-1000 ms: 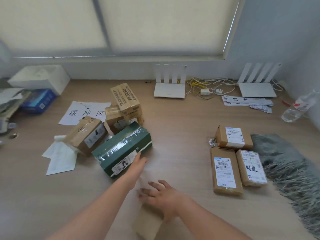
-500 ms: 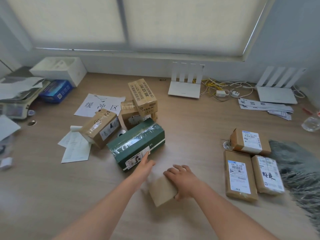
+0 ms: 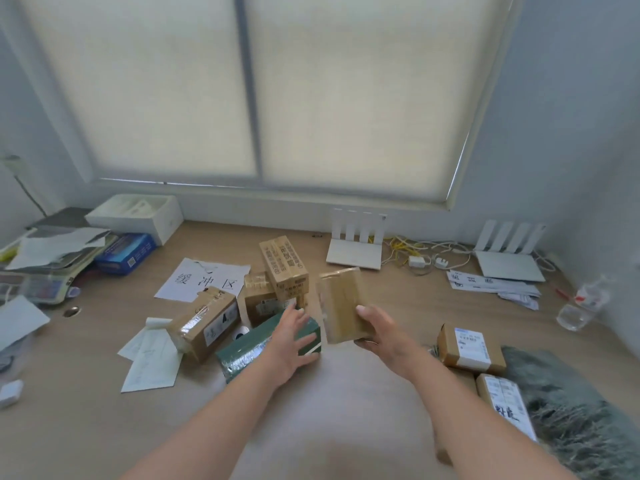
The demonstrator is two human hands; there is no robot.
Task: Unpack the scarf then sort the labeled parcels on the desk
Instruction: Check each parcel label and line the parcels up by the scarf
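My right hand [image 3: 382, 332] holds a flat brown parcel [image 3: 341, 303] upright above the desk, its plain side toward me. My left hand [image 3: 289, 341] rests with spread fingers on the green taped box [image 3: 242, 353]. Behind it stand a taped brown box [image 3: 207, 322] with a label, and a stack of brown cartons [image 3: 282, 265]. At the right lie two labelled parcels, one [image 3: 469, 346] behind the other [image 3: 504, 401]. The grey fringed scarf [image 3: 571, 410] lies spread at the far right.
A paper sign with three characters [image 3: 204, 278] lies behind the boxes. White envelopes [image 3: 149, 362] lie at the left. Two white routers [image 3: 356, 242] [image 3: 507, 254] and cables stand along the wall. A plastic bottle [image 3: 581, 304], a blue box [image 3: 126, 252] and a white tray [image 3: 135, 213] edge the desk.
My right hand has lifted the flat brown parcel off the desk and turned it upright. My left hand moved further onto the green box. The view tilted upward.
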